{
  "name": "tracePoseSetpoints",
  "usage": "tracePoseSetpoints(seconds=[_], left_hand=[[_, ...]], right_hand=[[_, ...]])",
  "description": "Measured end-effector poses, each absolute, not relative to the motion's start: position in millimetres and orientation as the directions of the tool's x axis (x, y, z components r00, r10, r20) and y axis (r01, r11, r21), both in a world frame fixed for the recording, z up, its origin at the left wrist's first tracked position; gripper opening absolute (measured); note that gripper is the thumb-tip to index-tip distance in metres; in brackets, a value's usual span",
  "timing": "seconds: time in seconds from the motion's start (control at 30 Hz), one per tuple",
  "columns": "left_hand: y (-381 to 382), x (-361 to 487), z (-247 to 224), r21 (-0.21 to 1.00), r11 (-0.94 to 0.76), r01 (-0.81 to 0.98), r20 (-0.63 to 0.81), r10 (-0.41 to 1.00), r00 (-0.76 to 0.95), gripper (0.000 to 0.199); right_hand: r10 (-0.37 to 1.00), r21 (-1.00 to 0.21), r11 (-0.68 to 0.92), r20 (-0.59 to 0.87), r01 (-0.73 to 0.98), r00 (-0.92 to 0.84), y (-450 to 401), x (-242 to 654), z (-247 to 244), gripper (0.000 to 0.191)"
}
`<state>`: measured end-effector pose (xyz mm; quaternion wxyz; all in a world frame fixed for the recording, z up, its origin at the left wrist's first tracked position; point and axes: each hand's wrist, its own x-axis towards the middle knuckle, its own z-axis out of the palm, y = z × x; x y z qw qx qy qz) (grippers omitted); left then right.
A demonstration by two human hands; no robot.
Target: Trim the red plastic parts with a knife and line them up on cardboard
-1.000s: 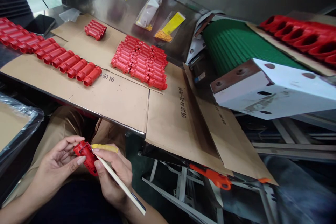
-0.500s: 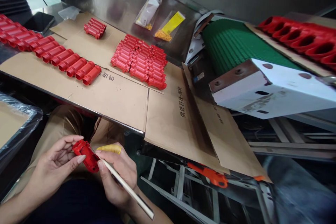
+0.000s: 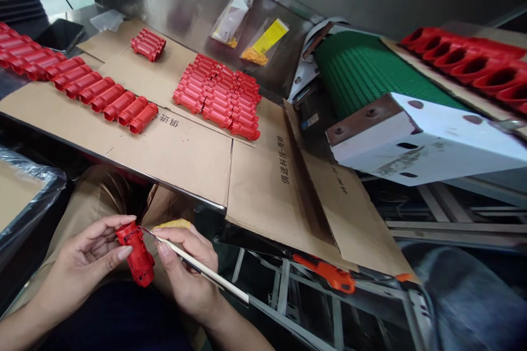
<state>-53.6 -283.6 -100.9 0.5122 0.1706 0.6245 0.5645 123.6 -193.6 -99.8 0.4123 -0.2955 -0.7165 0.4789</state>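
Over my lap, my left hand (image 3: 96,255) grips a hollow red plastic tube-shaped part (image 3: 140,258) with cut-outs along its side. Thumb and fingers clasp its upper end. My right hand (image 3: 189,266) pinches a slim pale-handled tool (image 3: 214,274) like a pencil. The tool's thin dark tip reaches the upper side of the red part; whether it touches, I cannot tell. A yellow finger cover (image 3: 175,224) sits on one right finger.
Cardboard sheets (image 3: 185,159) cover the bench. On them lie a row of red tubes (image 3: 99,90), a stacked block (image 3: 218,96) and a small pile (image 3: 148,44). A green conveyor belt (image 3: 362,71) carries more red tubes (image 3: 469,60). An orange-handled tool (image 3: 325,273) hangs below the bench edge.
The red part has turned more upright in my left hand. My right hand has shifted slightly right, and the tool's tip has moved up toward the part's upper end, its handle lying flatter.
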Motion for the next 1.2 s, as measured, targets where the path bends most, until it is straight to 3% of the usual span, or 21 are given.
tracePoseSetpoints(seconds=[0.23, 0.43, 0.63, 0.97, 1.1, 1.2], left_hand=[[-286.0, -53.2, -105.6, 0.893, 0.281, -0.352, -0.420, 0.801, -0.427, 0.040], [-289.0, -74.5, -120.4, 0.946, 0.250, -0.204, -0.312, 0.874, -0.373, 0.040], [-286.7, -59.1, -105.2, 0.917, 0.285, -0.280, -0.387, 0.809, -0.443, 0.045], [-285.5, -51.0, -96.0, 0.905, 0.283, -0.319, -0.411, 0.779, -0.473, 0.042], [-286.6, -47.1, -99.4, 0.917, 0.258, -0.305, -0.385, 0.769, -0.510, 0.044], [-286.6, -42.2, -102.6, 0.948, 0.195, -0.251, -0.308, 0.755, -0.579, 0.041]], right_hand=[[0.822, -0.937, 0.344, 0.270, 0.058, -0.501, -188.7, 125.1, -96.6, 0.015], [0.794, -0.929, 0.365, 0.275, 0.063, -0.542, -187.5, 132.0, -93.6, 0.014], [0.775, -0.906, 0.422, 0.375, -0.026, -0.509, -193.0, 127.5, -94.1, 0.020], [0.786, -0.916, 0.401, 0.333, 0.018, -0.521, -197.5, 127.0, -98.2, 0.022], [0.739, -0.895, 0.446, 0.366, 0.003, -0.565, -196.0, 124.0, -99.8, 0.022], [0.634, -0.805, 0.594, 0.476, -0.011, -0.610, -195.9, 118.1, -106.0, 0.029]])
